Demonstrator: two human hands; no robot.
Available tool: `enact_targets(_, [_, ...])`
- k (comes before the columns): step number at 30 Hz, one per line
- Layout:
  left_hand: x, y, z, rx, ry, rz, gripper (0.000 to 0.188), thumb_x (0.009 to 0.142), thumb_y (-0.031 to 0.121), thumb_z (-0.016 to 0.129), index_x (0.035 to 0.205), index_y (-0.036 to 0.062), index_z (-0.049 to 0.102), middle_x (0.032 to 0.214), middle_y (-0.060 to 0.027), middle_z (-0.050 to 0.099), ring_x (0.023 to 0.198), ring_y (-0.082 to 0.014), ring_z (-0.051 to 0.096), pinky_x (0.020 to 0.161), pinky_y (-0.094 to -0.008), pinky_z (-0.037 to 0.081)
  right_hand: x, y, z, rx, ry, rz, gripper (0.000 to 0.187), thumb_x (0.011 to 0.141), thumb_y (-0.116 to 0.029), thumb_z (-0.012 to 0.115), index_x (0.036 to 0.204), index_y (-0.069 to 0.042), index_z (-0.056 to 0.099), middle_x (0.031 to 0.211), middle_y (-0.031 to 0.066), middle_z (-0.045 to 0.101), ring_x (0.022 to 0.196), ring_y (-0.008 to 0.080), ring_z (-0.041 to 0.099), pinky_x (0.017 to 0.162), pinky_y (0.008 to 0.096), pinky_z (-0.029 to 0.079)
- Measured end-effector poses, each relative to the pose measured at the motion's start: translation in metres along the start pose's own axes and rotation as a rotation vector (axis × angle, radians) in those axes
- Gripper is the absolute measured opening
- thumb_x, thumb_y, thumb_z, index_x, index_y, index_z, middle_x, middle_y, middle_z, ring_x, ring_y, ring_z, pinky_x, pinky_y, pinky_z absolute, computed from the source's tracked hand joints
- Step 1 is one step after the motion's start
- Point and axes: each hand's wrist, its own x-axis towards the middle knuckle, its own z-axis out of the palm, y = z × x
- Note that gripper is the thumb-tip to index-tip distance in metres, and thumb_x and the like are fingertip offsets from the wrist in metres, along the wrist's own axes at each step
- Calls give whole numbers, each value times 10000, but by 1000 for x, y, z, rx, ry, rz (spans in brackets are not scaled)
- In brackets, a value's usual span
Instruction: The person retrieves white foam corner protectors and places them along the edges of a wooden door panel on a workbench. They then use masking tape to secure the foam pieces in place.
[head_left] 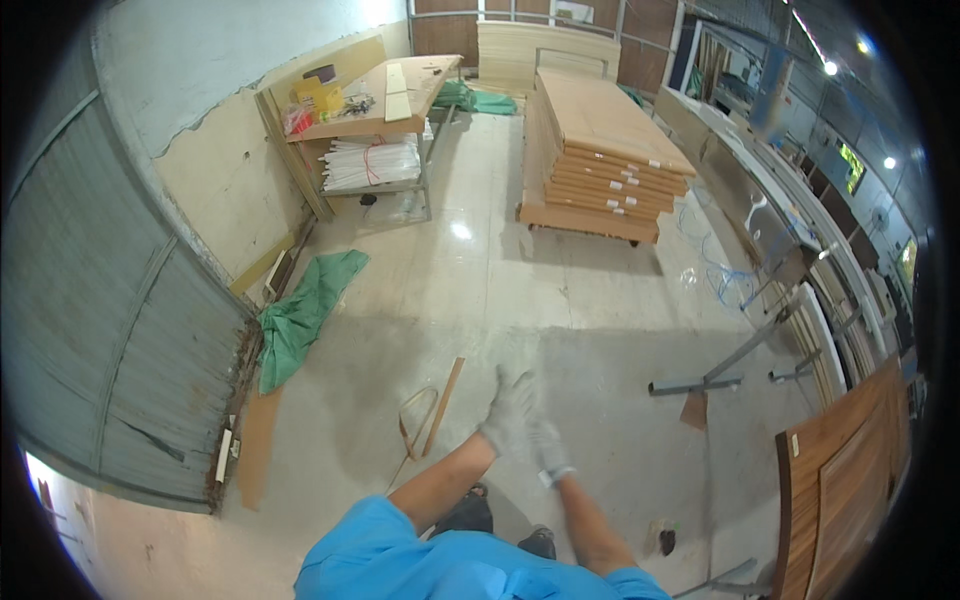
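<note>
My left hand (508,412), in a pale grey work glove, is held out in front of me with its fingers stretched and apart. My right hand (547,448), gloved the same way, lies flat against the left one's inner side, its fingertips partly hidden there. Neither hand shows anything held. Below and to the left, a narrow wooden strip (444,407) lies on the floor beside a bent loop of thin band (408,436).
A wheeled stack of brown panels (600,185) stands ahead. At the far left is a workbench (436,80) with wrapped white strips (372,162) below it. Green cloth (305,310) lies by the left wall. Metal stands (735,360) and a wooden door (850,480) are on the right.
</note>
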Motion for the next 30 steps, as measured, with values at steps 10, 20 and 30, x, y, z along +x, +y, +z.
enact_targets(10, [-64, 30, -181, -2278, 1068, 479, 816, 986, 640, 368, 1536, 38, 329, 1554, -181, 391, 1421, -375, 366, 1213, -462, 179, -164, -24, -45, 1440, 267, -82, 998, 938, -786, 215, 1552, 1, 242, 1582, 193, 322, 1446, 354, 329, 1200, 457, 253])
enact_targets(20, [-304, 179, -359, -2505, -1887, 890, 638, 971, 645, 351, 1332, 129, 459, 1305, -108, 515, 1231, -249, 471, 1100, -442, 328, -631, 35, -56, 484, 973, -418, 891, 984, -664, 345, 1561, 5, 231, 1601, 192, 300, 1487, 312, 271, 1214, 420, 198])
enact_targets(30, [-570, -48, -695, -2126, -1208, 2456, 929, 940, 777, 233, 1571, 95, 247, 1595, -131, 328, 1467, -272, 314, 1202, -432, 238, -842, 271, 67, 830, 1926, 364, 896, 960, -704, 356, 1542, -25, 310, 1574, 201, 339, 1478, 343, 276, 1212, 439, 192])
